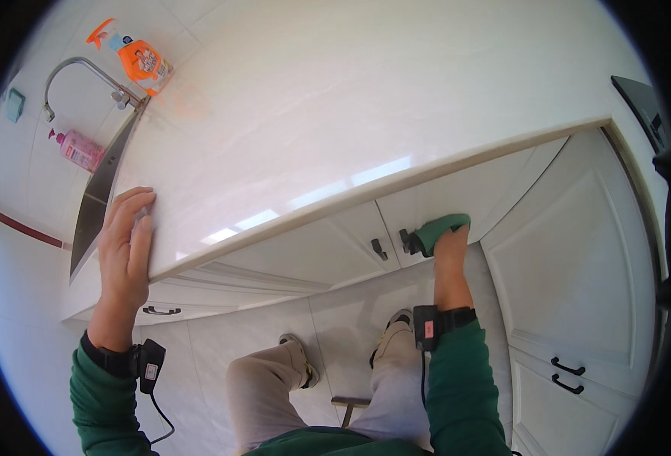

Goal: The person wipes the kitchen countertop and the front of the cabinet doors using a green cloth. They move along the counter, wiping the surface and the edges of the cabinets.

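My left hand rests on the countertop at its left end, beside the sink. Its fingers are apart and slightly bent, and nothing is in them. Below the counter's front edge, my right hand holds a green cloth against a white cabinet door. The cloth covers most of the fingers. At its left side it meets or nearly touches a dark door handle. A second dark handle sits on the adjoining door to the left.
At the left are the sink, a chrome faucet, an orange spray bottle and a pink pump bottle. A black appliance stands far right, above more cabinets. My legs are over the tiled floor.
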Available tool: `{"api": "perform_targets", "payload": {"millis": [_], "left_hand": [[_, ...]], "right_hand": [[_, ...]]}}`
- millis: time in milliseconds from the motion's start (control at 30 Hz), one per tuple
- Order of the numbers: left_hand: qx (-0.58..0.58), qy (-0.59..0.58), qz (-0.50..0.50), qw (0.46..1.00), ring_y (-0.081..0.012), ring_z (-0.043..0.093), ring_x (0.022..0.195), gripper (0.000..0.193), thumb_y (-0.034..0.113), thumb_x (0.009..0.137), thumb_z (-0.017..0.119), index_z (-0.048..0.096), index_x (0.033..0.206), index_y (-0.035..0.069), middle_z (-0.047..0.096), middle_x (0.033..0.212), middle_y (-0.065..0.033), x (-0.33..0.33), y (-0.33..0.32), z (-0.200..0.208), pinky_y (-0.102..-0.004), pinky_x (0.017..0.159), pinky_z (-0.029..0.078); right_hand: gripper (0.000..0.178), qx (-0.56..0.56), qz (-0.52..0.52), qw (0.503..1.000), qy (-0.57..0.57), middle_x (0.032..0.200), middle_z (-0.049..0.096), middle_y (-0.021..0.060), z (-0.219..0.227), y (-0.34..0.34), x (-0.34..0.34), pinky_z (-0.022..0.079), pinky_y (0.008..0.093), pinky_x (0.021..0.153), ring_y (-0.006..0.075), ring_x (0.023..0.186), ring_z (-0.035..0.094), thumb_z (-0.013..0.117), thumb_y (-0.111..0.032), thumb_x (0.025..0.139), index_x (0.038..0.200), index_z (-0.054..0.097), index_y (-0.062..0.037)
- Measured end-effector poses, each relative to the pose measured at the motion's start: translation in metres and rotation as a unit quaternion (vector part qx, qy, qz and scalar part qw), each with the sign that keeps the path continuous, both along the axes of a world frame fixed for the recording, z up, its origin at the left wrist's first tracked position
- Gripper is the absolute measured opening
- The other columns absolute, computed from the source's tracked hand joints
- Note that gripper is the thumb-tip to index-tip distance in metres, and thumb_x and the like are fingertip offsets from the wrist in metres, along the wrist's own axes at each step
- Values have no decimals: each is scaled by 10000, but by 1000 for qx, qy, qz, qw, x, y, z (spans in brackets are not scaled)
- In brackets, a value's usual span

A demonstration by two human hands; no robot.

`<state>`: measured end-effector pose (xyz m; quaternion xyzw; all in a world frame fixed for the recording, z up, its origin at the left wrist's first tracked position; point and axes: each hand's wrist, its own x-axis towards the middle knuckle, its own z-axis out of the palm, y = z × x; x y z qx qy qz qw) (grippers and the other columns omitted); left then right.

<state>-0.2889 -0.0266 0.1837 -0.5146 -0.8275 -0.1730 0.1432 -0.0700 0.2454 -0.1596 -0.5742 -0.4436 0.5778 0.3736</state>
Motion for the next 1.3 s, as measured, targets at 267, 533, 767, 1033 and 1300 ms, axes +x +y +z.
{"api": "perform_targets", "payload": {"millis": [267, 533, 767, 1033, 1300], "left_hand": [[-1, 16, -10, 1000, -337, 564, 1120, 290, 130, 894, 482, 607, 1096, -38, 596, 1200, -205, -1, -1, 0, -352, 1002, 401], [-13, 1, 4, 1000, -315, 549, 1153, 305, 140, 902, 467, 601, 1118, -30, 583, 1234, -193, 0, -2, 0, -350, 1025, 382], [-35, 6, 20, 999, -298, 522, 1193, 347, 165, 903, 410, 589, 1149, -4, 568, 1261, -176, -1, -1, 1, -348, 1059, 351], [-47, 11, 25, 999, -295, 515, 1213, 370, 178, 919, 386, 595, 1160, -8, 569, 1276, -182, 0, -1, 2, -363, 1071, 350], [-51, 9, 25, 998, -293, 512, 1221, 368, 180, 924, 388, 598, 1164, -5, 566, 1285, -183, -1, -1, 3, -363, 1069, 353]], "right_hand": [[752, 383, -21, 918, -99, 1416, 241, 405, 148, -25, -9, 416, 440, 990, 521, 1121, 499, 502, 2, 842, 1482, 121, 99], [773, 330, -24, 922, -201, 1456, 239, 360, 29, -30, -13, 456, 458, 925, 492, 1091, 540, 522, 18, 848, 1491, 100, 92], [441, -37, -34, 997, 59, 1200, 534, 203, -126, -19, -20, 503, 390, 836, 328, 992, 600, 489, 4, 888, 1317, 392, 40], [101, 154, 204, 966, 30, 781, 643, 85, -208, -7, 24, 484, 416, 545, 312, 662, 610, 634, -175, 777, 843, 642, -98], [121, 212, 53, 976, 6, 760, 628, 74, -270, 83, 69, 512, 377, 556, 222, 686, 633, 512, -126, 873, 835, 617, -81]]}}
